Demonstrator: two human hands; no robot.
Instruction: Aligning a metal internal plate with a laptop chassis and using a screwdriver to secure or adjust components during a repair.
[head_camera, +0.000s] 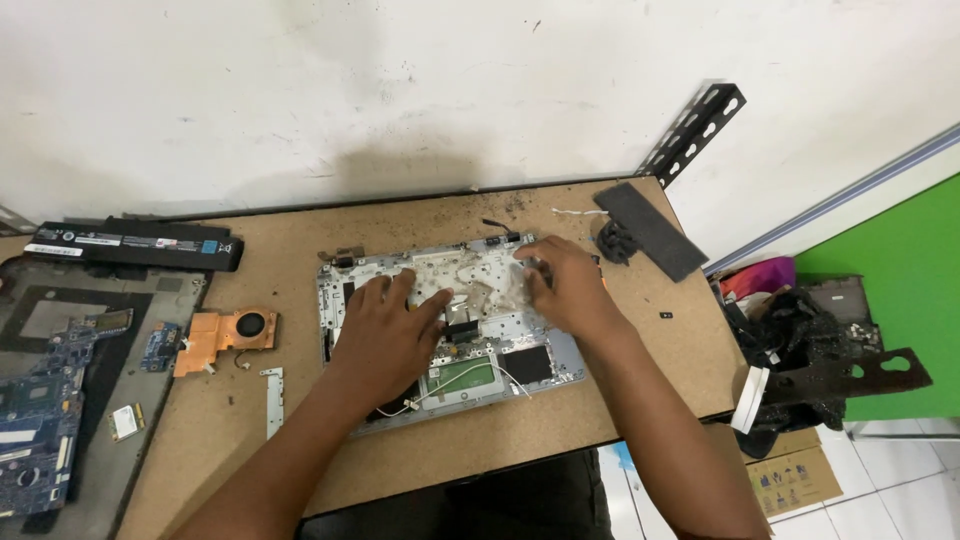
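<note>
Pressing my left hand (385, 325) flat, fingers spread, on the opened silver laptop shell (560, 355), my right hand (562, 283) pinches its clear film (500, 285) at two o'clock.

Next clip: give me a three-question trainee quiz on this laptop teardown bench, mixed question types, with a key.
1. True or false: both hands rest on the opened laptop shell.
2. Which thing lies on the table just left of the shell? A) a copper heatsink with fan B) a soldering iron C) a coffee mug
3. Fill in: the long black battery pack lies at the table's far ____ corner.

Key
1. True: the left hand and the right hand both press on the shell's inner side.
2. A
3. left
</note>
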